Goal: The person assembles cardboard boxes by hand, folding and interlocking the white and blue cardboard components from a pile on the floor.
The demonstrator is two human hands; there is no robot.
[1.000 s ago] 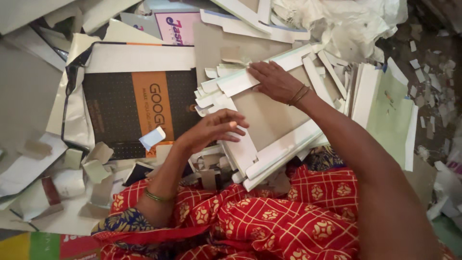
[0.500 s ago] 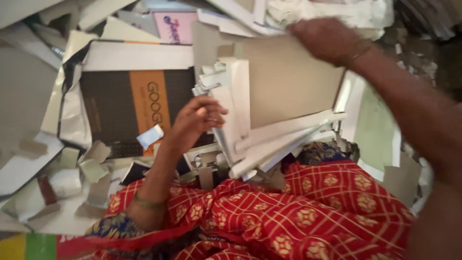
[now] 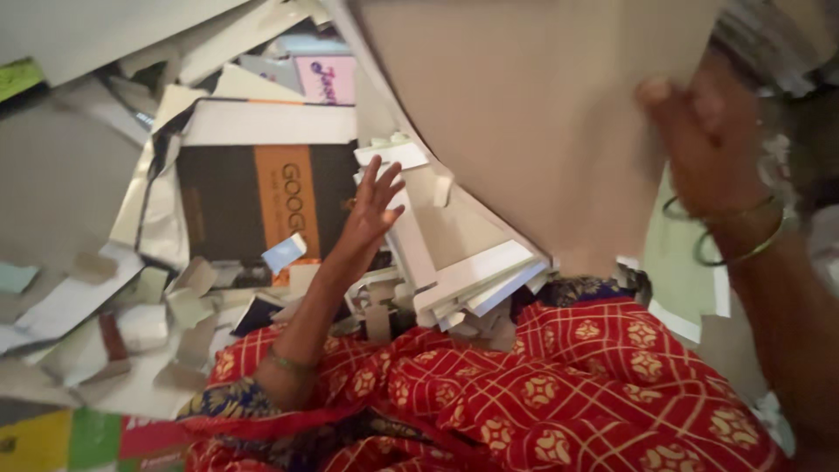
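Observation:
My right hand [image 3: 708, 140] grips the far edge of a stack of brown and white cardboard sheets [image 3: 533, 131] and holds it tipped up steeply toward me, so the top sheet fills the upper middle of the view. The stack's lower edge [image 3: 476, 284] rests above my lap. My left hand [image 3: 371, 210] is spread open with fingers apart, against or just beside the stack's left edge; contact is unclear. Bangles sit on both wrists.
A black and orange printed carton sheet [image 3: 262, 205] lies flat to the left. Cardboard scraps and offcuts [image 3: 131, 306] litter the floor at lower left. A pink printed card [image 3: 328, 79] lies behind. My red patterned garment [image 3: 542, 393] covers my lap.
The right hand has lifted the stack's far edge from lying flat to nearly upright toward the camera. The left hand opened and moved up along the stack's left side.

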